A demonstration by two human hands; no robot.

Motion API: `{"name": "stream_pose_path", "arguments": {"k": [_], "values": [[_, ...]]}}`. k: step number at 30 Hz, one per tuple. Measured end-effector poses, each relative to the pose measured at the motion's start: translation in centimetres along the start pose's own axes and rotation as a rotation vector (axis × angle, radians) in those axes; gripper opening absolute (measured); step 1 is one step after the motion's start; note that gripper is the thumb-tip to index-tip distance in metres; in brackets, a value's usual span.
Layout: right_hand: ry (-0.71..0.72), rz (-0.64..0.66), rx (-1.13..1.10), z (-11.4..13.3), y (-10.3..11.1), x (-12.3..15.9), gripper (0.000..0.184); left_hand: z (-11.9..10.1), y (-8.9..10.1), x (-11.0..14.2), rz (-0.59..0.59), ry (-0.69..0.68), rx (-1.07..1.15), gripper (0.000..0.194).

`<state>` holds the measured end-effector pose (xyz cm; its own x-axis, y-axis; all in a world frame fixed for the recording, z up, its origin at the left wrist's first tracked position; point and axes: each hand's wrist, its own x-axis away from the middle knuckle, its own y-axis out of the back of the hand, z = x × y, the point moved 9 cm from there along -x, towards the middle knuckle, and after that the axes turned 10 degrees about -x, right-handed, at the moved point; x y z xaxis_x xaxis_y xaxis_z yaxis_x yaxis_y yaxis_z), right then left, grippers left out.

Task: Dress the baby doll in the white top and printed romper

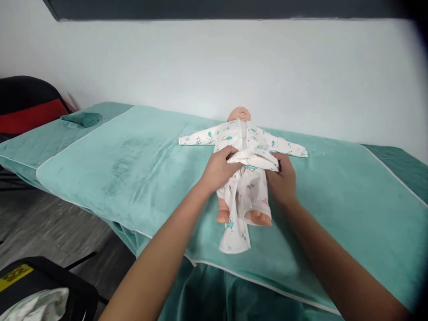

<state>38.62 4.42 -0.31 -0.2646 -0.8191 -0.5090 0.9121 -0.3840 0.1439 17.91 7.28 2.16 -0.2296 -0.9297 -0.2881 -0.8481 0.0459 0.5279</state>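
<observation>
Forearms (160, 256) slant inward; left hand (220, 169) and right hand (284, 179), both curled closed, grip the trousers' waistband (253, 158). The doll (230, 136) lies on the bed (351, 200); its body sits between and beyond them.

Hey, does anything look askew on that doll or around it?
Yes: the doll's trousers look askew. One trouser leg lies flat, seemingly empty, while the bare foot on the picture's left sits outside it. The other foot pokes from the second trouser leg.
</observation>
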Motion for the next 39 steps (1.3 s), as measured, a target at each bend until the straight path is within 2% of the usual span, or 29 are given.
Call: {"name": "stream_pose_path", "arguments": {"k": [2, 4, 6, 8, 10, 13, 19, 22, 25, 27, 30, 32, 33, 34, 36, 39], "values": [[0.040, 0.219, -0.016, 1.8, -1.2, -1.2, 0.024, 0.5, -0.4, 0.6, 0.133, -0.010, 0.148, 0.019], [-0.020, 0.550, 0.027, 3.3, -3.7, -1.6, 0.026, 1.3, -0.7, 1.4, 0.197, 0.006, 0.317, 0.024], [-0.131, 0.833, 0.104, 4.1, -6.1, -1.0, 0.025, 2.3, -0.7, 1.8, 0.153, 0.020, 0.484, 0.025], [-0.172, 0.948, 0.133, 5.0, -8.2, -0.7, 0.026, 3.3, -0.7, 2.1, 0.064, 0.026, 0.593, 0.024], [-0.204, 0.953, 0.094, 5.1, -9.9, -0.6, 0.026, 4.2, -0.8, 2.3, -0.013, 0.050, 0.649, 0.023], [-0.337, 0.896, -0.099, 3.4, -11.3, 0.1, 0.023, 5.3, -1.2, 2.5, -0.044, 0.119, 0.736, 0.025], [-0.601, 0.717, -0.597, 0.1, -11.1, -0.1, 0.020, 5.4, -1.9, 2.7, 0.035, 0.166, 0.843, 0.030], [-0.686, 0.684, -0.698, -0.5, -11.1, -0.3, 0.018, 5.1, -2.3, 2.8, 0.054, 0.174, 0.856, 0.029], [-0.695, 0.678, -0.687, -0.9, -11.0, -0.6, 0.021, 4.6, -2.0, 2.4, 0.005, 0.174, 0.866, 0.028], [-0.668, 0.775, -0.655, -0.5, -11.1, -0.4, 0.029, 4.3, -1.3, 1.7, -0.061, 0.178, 0.856, 0.030], [-0.616, 1.068, -0.492, 0.6, -11.4, 1.0, 0.043, 3.5, -0.2, 0.3, -0.137, 0.161, 0.799, 0.031], [-0.608, 1.210, -0.346, 0.7, -11.3, 2.0, 0.035, 3.0, 0.2, -0.4, -0.145, 0.142, 0.752, 0.029], [-0.611, 1.231, -0.309, 0.7, -11.2, 2.3, 0.029, 2.8, 0.3, -0.6, -0.142, 0.141, 0.732, 0.029], [-0.619, 1.211, -0.316, 0.6, -11.1, 2.2, 0.025, 2.8, 0.3, -0.7, -0.137, 0.149, 0.712, 0.029], [-0.646, 1.063, -0.439, 0.4, -10.9, 1.4, 0.025, 2.9, 0.2, -0.3, -0.092, 0.186, 0.658, 0.031], [-0.696, 0.805, -0.650, -0.2, -10.6, 0.2, 0.032, 2.3, -0.6, 1.3, 0.105, 0.205, 0.524, 0.028]]}}
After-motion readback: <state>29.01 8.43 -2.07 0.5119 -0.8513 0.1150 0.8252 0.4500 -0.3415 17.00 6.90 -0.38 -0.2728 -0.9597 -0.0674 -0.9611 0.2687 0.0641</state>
